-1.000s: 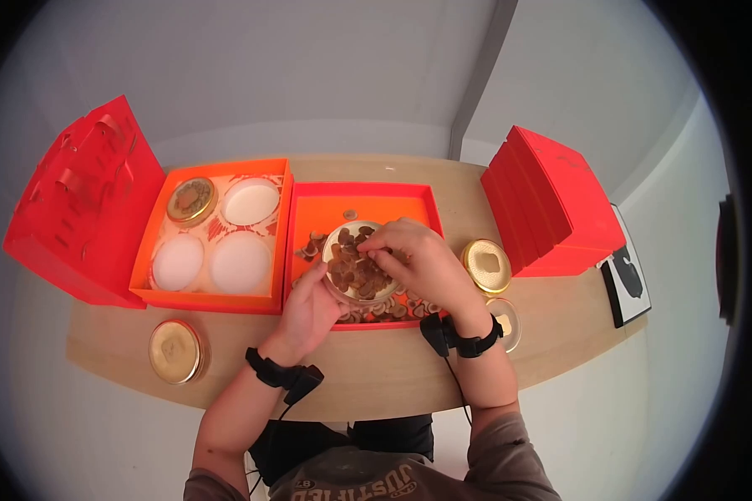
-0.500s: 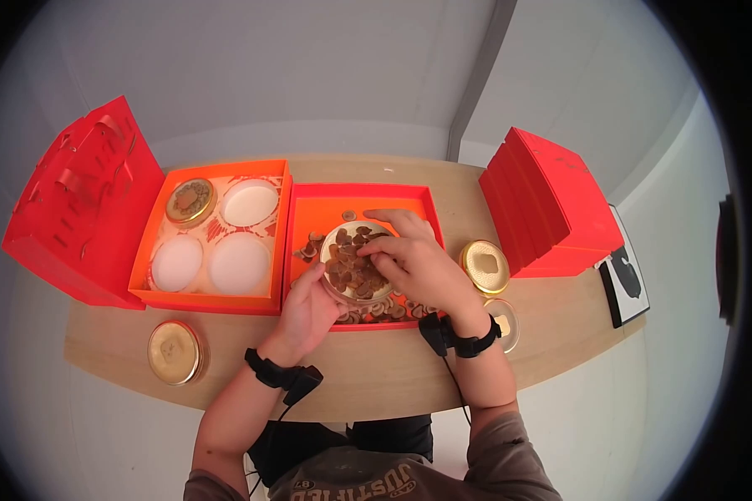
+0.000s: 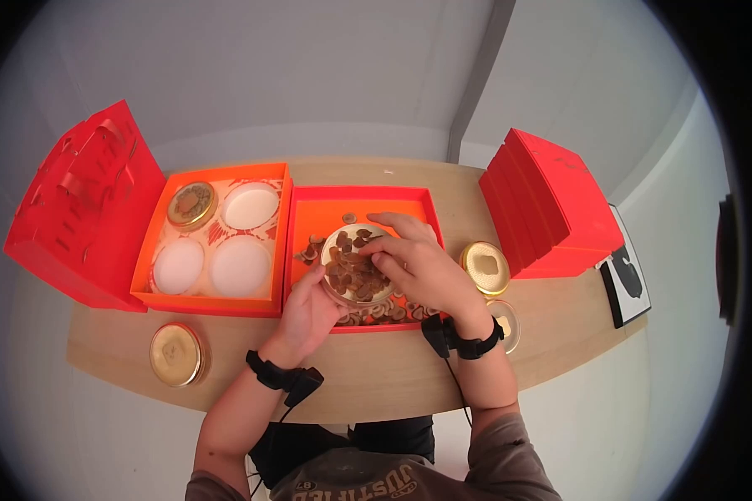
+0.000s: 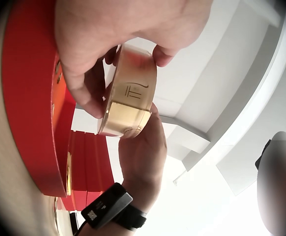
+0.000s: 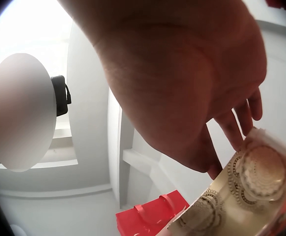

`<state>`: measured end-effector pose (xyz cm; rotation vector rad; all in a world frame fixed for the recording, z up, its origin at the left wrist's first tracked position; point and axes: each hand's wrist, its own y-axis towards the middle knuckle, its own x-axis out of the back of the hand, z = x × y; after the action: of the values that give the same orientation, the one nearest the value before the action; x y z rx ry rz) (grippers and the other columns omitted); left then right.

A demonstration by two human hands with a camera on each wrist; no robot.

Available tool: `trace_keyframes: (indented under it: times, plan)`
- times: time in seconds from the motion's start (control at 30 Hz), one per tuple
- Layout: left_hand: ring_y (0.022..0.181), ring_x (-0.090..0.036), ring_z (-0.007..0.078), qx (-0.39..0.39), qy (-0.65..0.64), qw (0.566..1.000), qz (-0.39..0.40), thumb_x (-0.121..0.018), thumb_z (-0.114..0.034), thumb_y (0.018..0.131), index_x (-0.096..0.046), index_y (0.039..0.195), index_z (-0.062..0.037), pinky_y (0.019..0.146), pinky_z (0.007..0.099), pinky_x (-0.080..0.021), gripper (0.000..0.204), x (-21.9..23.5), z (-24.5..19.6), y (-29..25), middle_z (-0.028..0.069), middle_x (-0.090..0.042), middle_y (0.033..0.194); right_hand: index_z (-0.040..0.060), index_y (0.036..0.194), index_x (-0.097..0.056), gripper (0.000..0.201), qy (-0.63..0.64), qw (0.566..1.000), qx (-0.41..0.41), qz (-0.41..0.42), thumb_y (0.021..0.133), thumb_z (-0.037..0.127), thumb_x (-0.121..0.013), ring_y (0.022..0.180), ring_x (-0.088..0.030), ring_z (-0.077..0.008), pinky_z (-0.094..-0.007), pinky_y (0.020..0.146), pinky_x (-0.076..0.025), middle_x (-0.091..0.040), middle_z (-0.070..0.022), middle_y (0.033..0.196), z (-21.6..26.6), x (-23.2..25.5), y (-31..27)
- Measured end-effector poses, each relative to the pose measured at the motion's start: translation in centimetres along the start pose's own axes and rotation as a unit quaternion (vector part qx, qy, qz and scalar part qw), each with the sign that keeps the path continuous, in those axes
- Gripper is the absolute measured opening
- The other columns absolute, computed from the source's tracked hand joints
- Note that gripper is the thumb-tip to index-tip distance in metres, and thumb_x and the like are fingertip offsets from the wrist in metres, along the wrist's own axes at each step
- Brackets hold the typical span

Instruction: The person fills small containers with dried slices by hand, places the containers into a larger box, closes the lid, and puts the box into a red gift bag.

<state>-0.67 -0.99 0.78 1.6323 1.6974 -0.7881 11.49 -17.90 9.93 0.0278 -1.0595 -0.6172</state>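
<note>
My left hand (image 3: 307, 319) grips a round clear jar (image 4: 133, 86) by its side, tilted over the red tray. Fingers curl along one side of the jar, with the thumb on the other. A gold label shows on its wall in the left wrist view. Inside lie thin brown dried slices (image 3: 348, 275) on a pale patterned bottom. My right hand (image 3: 426, 267) reaches over the rim from the right. Its index finger touches the slices, while other fingers stretch out over the far rim. More slices (image 3: 384, 311) lie loose in the orange-lined red tray (image 3: 430, 196) below.
At left, an orange box (image 3: 281, 242) has round wells, one bearing a gold-rimmed jar (image 3: 192, 206). Beside it stands a red gift bag (image 3: 83, 209). A gold-lidded jar (image 3: 175, 355) sits front left. Right are a gold lid (image 3: 485, 268), a clear lid (image 3: 505, 326) and red boxes (image 3: 551, 204).
My right hand's fingers have spread from being bunched together at the slices; the index finger now lies across them. The left hand and jar have stayed in place.
</note>
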Motion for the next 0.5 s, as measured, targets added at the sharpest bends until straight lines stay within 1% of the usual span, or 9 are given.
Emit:
trace_keyframes:
  times: [0.1,0.17,0.2,0.27,0.37,0.4,0.43,0.5]
  plan:
    - [0.143,-0.044,0.0303,0.002,0.000,1.000,-0.004,-0.041,-0.040,0.106,-0.031,0.154,-0.0043,0.115,0.0544,-0.040,0.061,-0.22,-0.07,-0.09,0.0151,-0.043,0.155,0.0071,0.114,-0.075,0.024,0.029,0.999,0.014,-0.014,0.095,0.015,-0.062,0.136,-0.046,-0.0386,-0.0452,0.113,-0.038,-0.054,-0.0160,0.144,0.13,-0.30,0.12]
    - [0.143,-0.044,0.0303,0.005,0.000,1.000,-0.006,-0.041,-0.040,0.106,-0.031,0.154,-0.0044,0.115,0.0545,-0.040,0.061,-0.25,-0.08,-0.09,0.0149,-0.043,0.155,0.0094,0.118,-0.074,0.025,-0.004,0.999,0.032,0.007,0.097,0.015,-0.062,0.139,-0.043,-0.0388,-0.0460,0.115,-0.035,-0.050,-0.0174,0.149,-0.12,-0.66,0.03]
    - [0.143,-0.044,0.0303,0.003,0.000,1.000,-0.002,-0.041,-0.040,0.106,-0.031,0.154,-0.0044,0.116,0.0547,-0.039,0.061,-0.24,-0.07,-0.07,0.0148,-0.043,0.155,0.0094,0.118,-0.074,0.025,-0.003,0.999,0.031,0.007,0.097,0.015,-0.062,0.139,-0.043,-0.0388,-0.0460,0.115,-0.035,-0.050,-0.0174,0.149,-0.13,-0.65,-0.05]
    - [0.143,-0.044,0.0304,0.001,0.000,1.000,0.001,-0.041,-0.040,0.106,-0.031,0.154,-0.0044,0.116,0.0548,-0.039,0.061,-0.13,-0.05,-0.01,0.0148,-0.043,0.155,0.0101,0.119,-0.074,0.025,-0.004,1.000,-0.014,-0.002,0.098,0.017,-0.062,0.140,-0.041,-0.0396,-0.0468,0.116,-0.034,-0.049,-0.0179,0.150,-0.19,-0.48,-0.16]
    - [0.144,-0.043,0.0302,0.002,-0.005,1.000,0.002,-0.041,-0.040,0.107,-0.031,0.154,-0.0045,0.116,0.0550,-0.039,0.060,-0.02,0.00,0.04,0.0147,-0.043,0.155,0.0103,0.118,-0.074,0.025,-0.015,1.000,-0.006,-0.014,0.099,0.019,-0.061,0.141,-0.040,-0.0405,-0.0472,0.116,-0.033,-0.048,-0.0183,0.151,-0.41,-0.22,-0.05]
    - [0.144,-0.042,0.0306,-0.001,-0.003,1.000,-0.006,-0.040,-0.039,0.106,-0.031,0.154,-0.0036,0.117,0.0554,-0.037,0.061,-0.17,0.01,0.02,0.0148,-0.042,0.156,0.0103,0.118,-0.074,0.025,-0.015,1.000,-0.006,-0.014,0.099,0.019,-0.061,0.141,-0.040,-0.0405,-0.0472,0.116,-0.033,-0.048,-0.0183,0.151,-0.33,-0.15,-0.02]
    - [0.145,-0.042,0.0309,-0.002,-0.001,1.000,-0.013,-0.039,-0.039,0.106,-0.031,0.154,-0.0028,0.118,0.0559,-0.035,0.061,-0.26,0.04,-0.02,0.0149,-0.042,0.157,0.0104,0.118,-0.075,0.025,0.007,1.000,0.005,-0.003,0.099,0.019,-0.060,0.141,-0.040,-0.0405,-0.0474,0.116,-0.033,-0.048,-0.0184,0.151,-0.15,-0.01,-0.03]
    - [0.145,-0.042,0.0312,-0.002,-0.005,1.000,-0.015,-0.039,-0.039,0.106,-0.031,0.154,-0.0026,0.117,0.0560,-0.035,0.061,-0.04,0.18,0.03,0.0150,-0.042,0.157,0.0104,0.117,-0.075,0.025,0.029,0.999,0.015,0.007,0.099,0.018,-0.060,0.141,-0.040,-0.0405,-0.0476,0.116,-0.033,-0.048,-0.0185,0.151,-0.04,0.02,-0.07]
